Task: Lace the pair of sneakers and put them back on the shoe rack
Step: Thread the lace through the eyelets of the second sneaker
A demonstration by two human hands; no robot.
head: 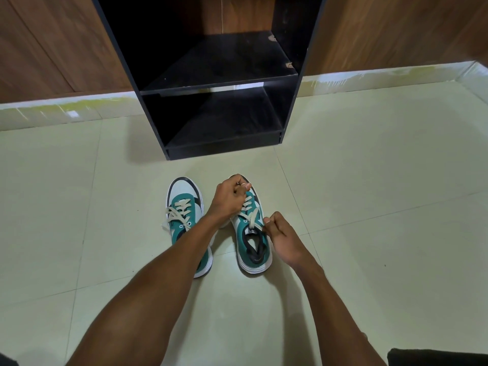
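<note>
Two green-and-white sneakers sit side by side on a pale tiled floor (369, 180), toes toward a black shoe rack (219, 75) against wood-panelled walls. The left hand (230, 194) pinches a cream lace near the toe of the right sneaker (253, 249); the right hand (284, 237) pinches the lace beside its tongue. The left sneaker (184, 207) lies under the left forearm, its laces crossed

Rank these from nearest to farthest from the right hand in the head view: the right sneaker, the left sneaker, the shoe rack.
1. Right sneaker: directly under the right hand, which pinches its lace.
2. Left sneaker: on the floor to the left, beyond the left forearm.
3. Shoe rack: farthest, standing ahead against the wall, past both toes.
</note>
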